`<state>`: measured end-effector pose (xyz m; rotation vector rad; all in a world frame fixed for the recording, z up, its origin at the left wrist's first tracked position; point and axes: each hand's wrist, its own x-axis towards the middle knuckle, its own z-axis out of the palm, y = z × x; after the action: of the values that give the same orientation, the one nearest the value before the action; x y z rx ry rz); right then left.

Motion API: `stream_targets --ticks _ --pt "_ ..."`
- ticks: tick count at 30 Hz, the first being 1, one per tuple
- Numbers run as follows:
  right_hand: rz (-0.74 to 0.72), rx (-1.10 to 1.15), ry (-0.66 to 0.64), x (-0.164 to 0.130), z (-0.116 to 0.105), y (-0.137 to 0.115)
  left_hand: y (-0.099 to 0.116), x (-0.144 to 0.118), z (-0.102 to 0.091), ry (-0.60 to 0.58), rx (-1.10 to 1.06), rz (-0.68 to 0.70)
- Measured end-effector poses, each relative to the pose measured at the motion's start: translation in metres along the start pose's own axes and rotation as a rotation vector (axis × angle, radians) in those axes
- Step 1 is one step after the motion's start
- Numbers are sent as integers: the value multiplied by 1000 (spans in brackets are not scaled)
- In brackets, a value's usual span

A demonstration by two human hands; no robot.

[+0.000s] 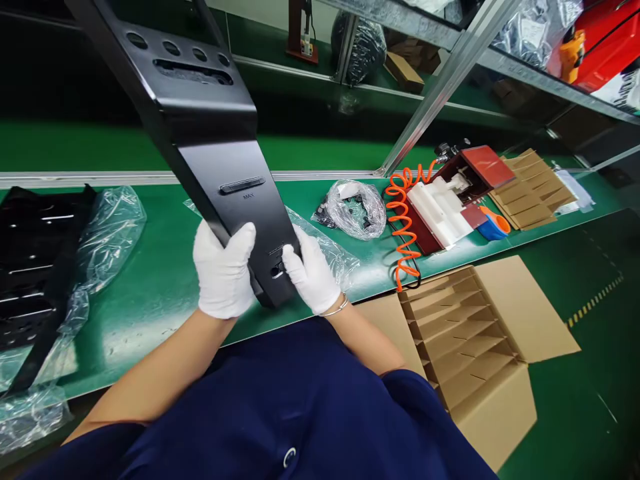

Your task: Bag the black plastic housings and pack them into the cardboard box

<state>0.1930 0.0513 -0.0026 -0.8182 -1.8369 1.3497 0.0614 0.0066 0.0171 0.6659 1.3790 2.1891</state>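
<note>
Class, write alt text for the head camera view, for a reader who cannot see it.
Two white-gloved hands, left hand and right hand, grip the near end of a long black plastic panel raised over a green workbench. An orange coiled hose lies to the right, with a cardboard box of dividers below.

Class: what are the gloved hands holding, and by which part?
Both the left hand and right hand grip the long black panel at its lower, near end.
</note>
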Motion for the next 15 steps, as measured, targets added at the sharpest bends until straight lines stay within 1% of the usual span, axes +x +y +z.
stream_targets --ticks 2,3,5,7,9,11,13,15 --pt "66 182 -21 3 -6 0 -5 8 0 -114 -55 -45" --pt "102 257 4 5 -8 0 -7 12 1 -188 -68 -64" --pt "142 335 119 8 -8 0 -12 15 4 -340 -10 -46" --pt "143 333 275 10 -5 2 -16 11 8 -449 146 27" --pt "140 325 403 10 -2 3 -19 3 13 -495 345 81" --pt "129 317 474 10 1 4 -23 -3 16 -502 522 85" --pt "95 316 491 8 1 3 -26 -6 17 -494 656 100" --pt "61 295 494 7 0 2 -30 -6 16 -483 724 140"
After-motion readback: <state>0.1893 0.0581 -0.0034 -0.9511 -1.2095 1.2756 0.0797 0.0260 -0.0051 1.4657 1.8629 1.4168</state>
